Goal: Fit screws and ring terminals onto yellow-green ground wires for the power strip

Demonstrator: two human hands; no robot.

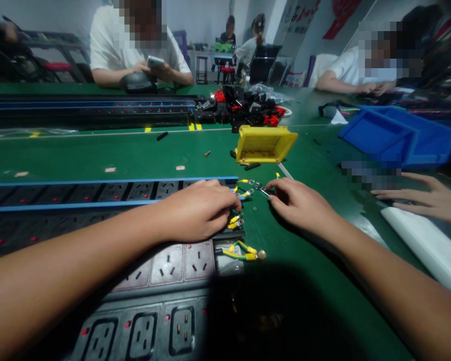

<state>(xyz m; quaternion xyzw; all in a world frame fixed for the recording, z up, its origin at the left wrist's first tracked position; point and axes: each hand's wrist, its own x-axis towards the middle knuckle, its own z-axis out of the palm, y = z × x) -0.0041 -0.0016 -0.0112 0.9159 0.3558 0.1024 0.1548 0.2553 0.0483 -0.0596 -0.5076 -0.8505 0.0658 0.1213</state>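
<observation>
My left hand [205, 208] lies across the end of a black socket strip [113, 193] with blue edges, its fingers curled down near yellow-green wires [235, 220] with ring terminals. Whatever its fingertips hold is hidden. To the right, my right hand [296, 200] pinches a small metal wrench [263, 190], whose far end is close to the ring terminals [251, 183]. Below, another strip [169, 263] has yellow-green wires joined at a brass-coloured screw [262, 254]. A strip with larger sockets [143, 333] lies nearest me.
A yellow bin [266, 144] with small screws stands beyond my hands. Behind it is a pile of black and red parts [244, 105]. Blue bins [398, 133], a white object [424, 245] and another person's hand [428, 198] are at right. People sit across the table.
</observation>
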